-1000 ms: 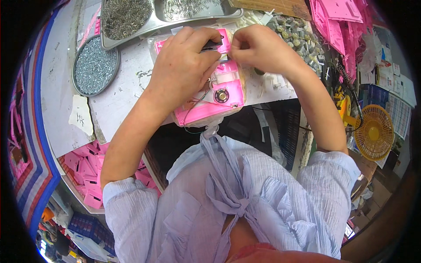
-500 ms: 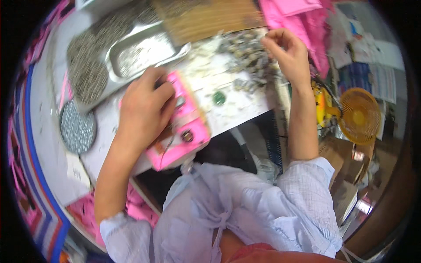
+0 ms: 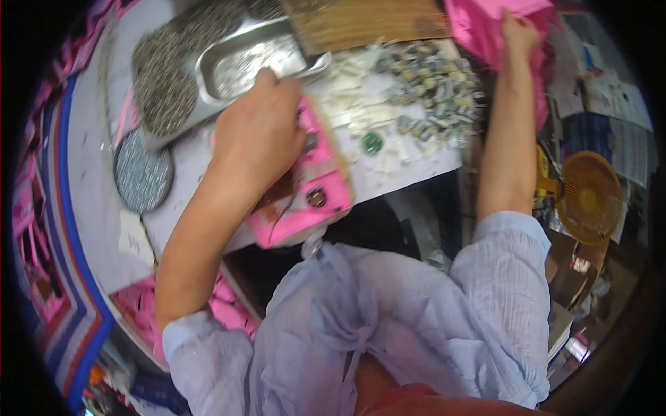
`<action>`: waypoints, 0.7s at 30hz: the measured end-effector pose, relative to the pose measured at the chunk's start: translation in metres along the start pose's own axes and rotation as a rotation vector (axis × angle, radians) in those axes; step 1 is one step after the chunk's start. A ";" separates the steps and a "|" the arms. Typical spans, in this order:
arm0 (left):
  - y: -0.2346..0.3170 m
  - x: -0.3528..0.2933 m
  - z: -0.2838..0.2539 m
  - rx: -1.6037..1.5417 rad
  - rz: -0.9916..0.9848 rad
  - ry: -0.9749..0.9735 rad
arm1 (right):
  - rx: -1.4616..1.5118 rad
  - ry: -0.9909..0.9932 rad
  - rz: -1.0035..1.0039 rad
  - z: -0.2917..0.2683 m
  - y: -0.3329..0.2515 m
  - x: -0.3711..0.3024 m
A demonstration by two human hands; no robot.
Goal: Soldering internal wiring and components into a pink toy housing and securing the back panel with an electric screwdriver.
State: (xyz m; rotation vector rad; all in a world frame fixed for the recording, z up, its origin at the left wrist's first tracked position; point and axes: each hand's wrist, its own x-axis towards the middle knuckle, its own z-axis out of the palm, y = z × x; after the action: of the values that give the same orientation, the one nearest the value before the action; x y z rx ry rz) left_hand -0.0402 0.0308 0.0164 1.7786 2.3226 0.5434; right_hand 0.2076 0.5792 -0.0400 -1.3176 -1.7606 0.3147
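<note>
My right hand (image 3: 519,38) reaches to the far right, its fingers pinched on a pink sheet (image 3: 489,31) of thin, cloth-like material. My left hand (image 3: 260,132) is over the left side of a pink-covered block (image 3: 322,173) that carries a round metal part (image 3: 316,197) and a thin wire. Its fingers curl by the near rim of a shiny metal tray (image 3: 208,73); whatever they hold, if anything, is hidden. The tray sits among a mass of small thin grey metal pieces (image 3: 163,97) in a larger grey tray (image 3: 156,142).
Small grey-and-tan pieces (image 3: 433,80) and white bits (image 3: 354,104) cover the table beside a green round piece (image 3: 372,143). A brown board (image 3: 374,24) lies behind. At left rests a grey disc (image 3: 143,171); a yellow basket (image 3: 590,197) stands at right, beyond the table edge.
My right hand has gone from above the grey-and-tan pieces out to the pink sheet, the arm stretching farther. My left hand has shifted slightly toward the metal tray. The whole view has swung a little.
</note>
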 end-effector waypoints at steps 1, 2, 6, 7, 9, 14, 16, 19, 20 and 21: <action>0.002 -0.002 -0.001 -0.022 -0.002 0.032 | 0.035 0.101 -0.211 -0.024 -0.020 -0.018; 0.003 -0.004 -0.001 -0.063 -0.008 0.045 | 0.263 0.030 -0.131 -0.050 -0.047 -0.053; -0.005 -0.021 -0.004 -0.331 0.098 0.186 | 0.775 -0.224 0.027 -0.132 -0.156 -0.197; -0.008 -0.027 -0.005 -0.351 0.085 0.244 | 0.800 -0.309 0.091 -0.143 -0.180 -0.227; -0.014 -0.040 -0.011 -0.374 0.056 0.362 | 0.945 -0.564 0.128 -0.154 -0.181 -0.264; 0.004 -0.068 -0.018 -0.542 -0.053 0.395 | 1.148 -0.860 0.347 -0.147 -0.209 -0.308; 0.009 -0.076 -0.008 -0.528 -0.023 0.374 | 1.217 -0.899 0.430 -0.143 -0.206 -0.308; 0.011 -0.079 0.008 -0.334 0.099 0.298 | 1.208 -0.876 0.501 -0.141 -0.207 -0.311; 0.017 -0.076 0.014 -0.273 0.112 0.298 | 1.183 -0.856 0.515 -0.141 -0.207 -0.312; 0.022 -0.073 0.020 -0.213 0.125 0.298 | 1.187 -0.879 0.482 -0.141 -0.206 -0.312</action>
State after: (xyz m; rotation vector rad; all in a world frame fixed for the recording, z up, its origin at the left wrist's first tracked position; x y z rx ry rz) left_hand 0.0061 -0.0305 0.0003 1.8546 2.2350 1.0995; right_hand 0.1957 0.1842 0.0202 -0.6540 -1.3294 2.0737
